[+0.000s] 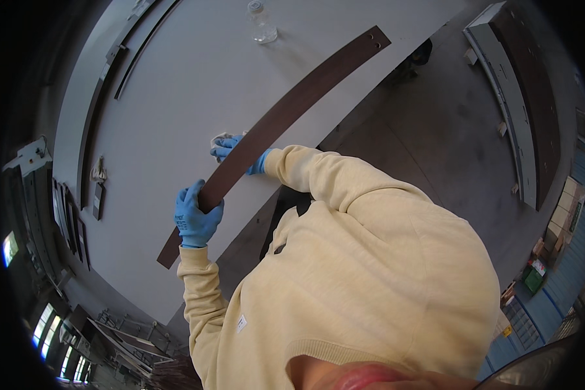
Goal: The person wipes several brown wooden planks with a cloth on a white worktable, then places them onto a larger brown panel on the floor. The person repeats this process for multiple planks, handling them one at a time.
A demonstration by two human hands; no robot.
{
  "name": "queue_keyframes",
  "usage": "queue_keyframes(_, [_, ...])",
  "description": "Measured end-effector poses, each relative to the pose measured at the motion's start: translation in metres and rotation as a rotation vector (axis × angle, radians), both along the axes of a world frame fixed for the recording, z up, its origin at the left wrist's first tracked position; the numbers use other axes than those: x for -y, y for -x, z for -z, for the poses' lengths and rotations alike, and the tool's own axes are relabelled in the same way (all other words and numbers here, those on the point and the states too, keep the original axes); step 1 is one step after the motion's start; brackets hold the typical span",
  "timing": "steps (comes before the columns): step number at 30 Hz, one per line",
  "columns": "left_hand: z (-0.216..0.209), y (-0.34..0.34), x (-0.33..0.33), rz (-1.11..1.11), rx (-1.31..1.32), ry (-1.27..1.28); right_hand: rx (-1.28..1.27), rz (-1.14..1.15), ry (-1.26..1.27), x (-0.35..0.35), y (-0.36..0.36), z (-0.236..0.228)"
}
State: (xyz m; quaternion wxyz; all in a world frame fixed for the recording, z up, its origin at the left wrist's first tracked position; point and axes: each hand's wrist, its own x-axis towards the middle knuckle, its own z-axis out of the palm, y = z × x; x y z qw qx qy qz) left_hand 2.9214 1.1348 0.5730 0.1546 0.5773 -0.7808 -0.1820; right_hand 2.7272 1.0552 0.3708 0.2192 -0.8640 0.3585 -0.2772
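Observation:
A long dark brown panel strip (292, 102) with two small holes at its far end slants across in front of me. My left hand (198, 218), in a blue glove, is closed around it near its lower left end. Behind the strip is my right hand (225, 149), also blue-gloved, its fingers bent over a white cloth (215, 139). Part of that hand is hidden by the strip, and I cannot make out whether the cloth touches it.
Beneath my hands spreads a large pale grey table (175, 117). A clear plastic bottle (262, 25) stands at its far side. Along the left lie a thin dark strip (143, 51) and a small dark block (98, 200). Another brown panel (526, 84) is off to the right.

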Motion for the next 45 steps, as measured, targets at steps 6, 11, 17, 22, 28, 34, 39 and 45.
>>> queue_keyframes(6, [0.061,0.055,0.017,-0.012,-0.063,-0.111,-0.114,0.440,-0.218,-0.031,0.158,-0.020])
queue_keyframes(11, [0.105,0.139,0.040,-0.027,-0.143,-0.190,0.482,0.975,0.101,-0.048,0.271,-0.099])
queue_keyframes(17, [0.156,0.195,0.055,0.103,-0.095,-0.256,-0.070,0.344,0.133,-0.018,0.179,-0.083])
queue_keyframes(22, [0.157,0.204,0.040,-0.019,0.018,-0.292,-0.067,0.493,0.096,0.016,0.256,-0.043])
queue_keyframes(28, [0.156,0.199,0.048,0.022,0.044,-0.223,-0.046,0.849,0.325,0.162,0.516,-0.014])
queue_keyframes(34, [0.157,0.201,0.044,-0.006,0.052,-0.245,0.260,1.190,0.209,0.190,0.623,-0.034])
queue_keyframes(39, [0.147,0.209,0.052,-0.034,0.068,-0.293,0.003,0.421,0.075,0.079,0.412,-0.069])
queue_keyframes(45, [0.158,0.194,0.038,0.018,0.053,-0.222,0.013,0.570,0.138,0.089,0.425,-0.020])
